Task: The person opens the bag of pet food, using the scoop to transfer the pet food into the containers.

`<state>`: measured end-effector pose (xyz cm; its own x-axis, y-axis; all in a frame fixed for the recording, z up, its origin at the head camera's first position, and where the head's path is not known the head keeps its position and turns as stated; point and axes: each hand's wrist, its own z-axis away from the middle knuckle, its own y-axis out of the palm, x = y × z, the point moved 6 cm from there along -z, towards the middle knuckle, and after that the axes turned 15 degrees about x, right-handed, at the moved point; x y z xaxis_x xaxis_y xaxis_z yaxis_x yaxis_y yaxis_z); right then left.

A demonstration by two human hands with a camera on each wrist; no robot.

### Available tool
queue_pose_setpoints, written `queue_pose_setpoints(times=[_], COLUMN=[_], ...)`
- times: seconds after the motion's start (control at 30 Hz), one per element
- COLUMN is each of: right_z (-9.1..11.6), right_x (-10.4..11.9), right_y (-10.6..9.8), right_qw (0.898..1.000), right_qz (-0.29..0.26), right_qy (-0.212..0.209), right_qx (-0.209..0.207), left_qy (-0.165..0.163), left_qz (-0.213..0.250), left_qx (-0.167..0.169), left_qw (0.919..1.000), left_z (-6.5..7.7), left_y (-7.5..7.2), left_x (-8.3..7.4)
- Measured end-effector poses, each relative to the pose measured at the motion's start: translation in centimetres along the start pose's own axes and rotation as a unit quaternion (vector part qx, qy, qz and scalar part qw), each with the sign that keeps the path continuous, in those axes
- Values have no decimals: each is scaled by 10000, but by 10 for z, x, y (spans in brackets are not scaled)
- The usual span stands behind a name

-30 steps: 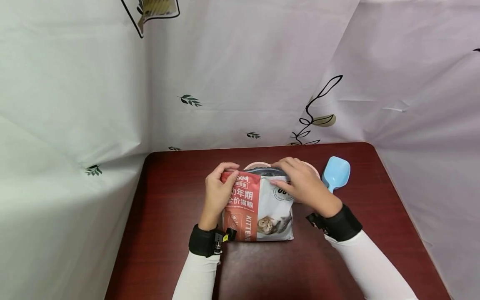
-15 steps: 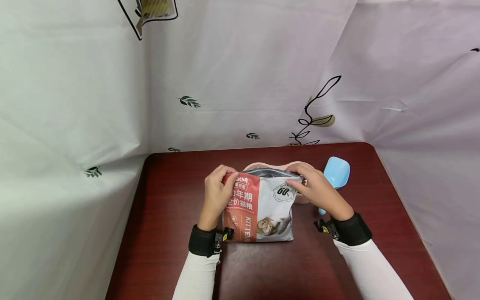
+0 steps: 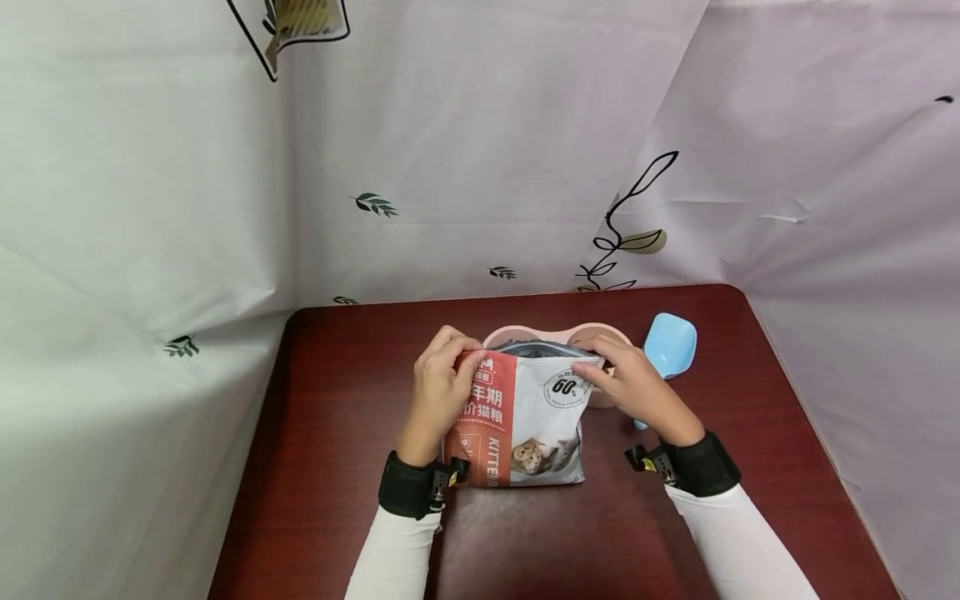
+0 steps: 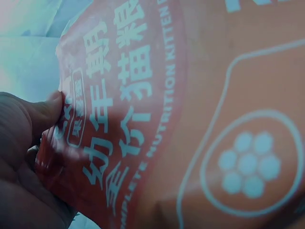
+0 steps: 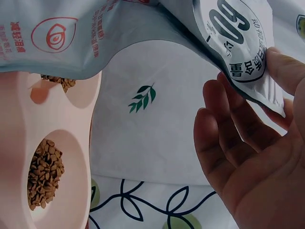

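Observation:
A red-and-white cat food bag [image 3: 543,421] stands upright on the table, its dark, silvery mouth parted at the top. My left hand [image 3: 437,390] pinches its upper left corner; in the left wrist view the thumb [image 4: 47,110] lies on the red front. At the upper right corner, my right hand [image 3: 636,387] pinches the edge between thumb and fingers. The right wrist view shows the other fingers [image 5: 217,136] of that hand behind the bag's edge. What is inside the bag cannot be seen.
Behind the bag is a pink double bowl [image 3: 553,335], partly hidden, with brown kibble [image 5: 46,174] in both hollows. A light blue scoop [image 3: 670,343] lies to its right, its handle passing behind my right hand. Patterned white cloth [image 3: 465,167] hangs around the dark red table [image 3: 352,392].
My right hand has moved right along the bag's top to its corner, uncovering the printed 60. More of the bag's mouth shows. My left hand has stayed at the left corner.

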<state>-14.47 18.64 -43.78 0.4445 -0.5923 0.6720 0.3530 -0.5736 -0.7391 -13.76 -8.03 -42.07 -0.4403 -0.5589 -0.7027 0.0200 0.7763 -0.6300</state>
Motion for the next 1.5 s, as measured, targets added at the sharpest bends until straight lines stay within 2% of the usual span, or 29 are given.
queue_pose_setpoints(times=[0.13,0.23,0.33,0.43,0.57,0.7,0.9,1.23,1.37,1.5], right_z=[0,0,0,1,3,4,5,6,5,3], right_x=[2,4,5,3,0,-3,-6,0,0,3], right_y=[-1,-2,-3,-3,-3,-3,-3,-4,-3,-1], right_qw=[9999,9997,9994,9993,9984,9965,9931,9876,9872,9905], right_qz=[-58,-28,6,-65,-326,-501,-689,-715,-712,-532], right_qy=[-50,-101,-98,1,152,163,147,-102,-200,-272], right_qx=[-108,-237,-339,-381,-445,-645,-938,-1395,-1411,-1242], left_qy=[24,197,413,541,547,482,445,417,407,376], left_qz=[-174,-663,-1364,-1807,-1682,-1441,-1361,-1296,-1277,-1279], left_qx=[92,167,164,142,173,209,221,202,224,246], left_qw=[9998,9975,9897,9820,9841,9882,9894,9905,9907,9908], left_z=[0,0,0,-1,-2,-3,-2,-1,-1,-2], left_y=[-1,-1,-1,0,3,3,3,2,3,4], left_x=[-2,-10,-20,-27,-27,-24,-23,-21,-20,-19])
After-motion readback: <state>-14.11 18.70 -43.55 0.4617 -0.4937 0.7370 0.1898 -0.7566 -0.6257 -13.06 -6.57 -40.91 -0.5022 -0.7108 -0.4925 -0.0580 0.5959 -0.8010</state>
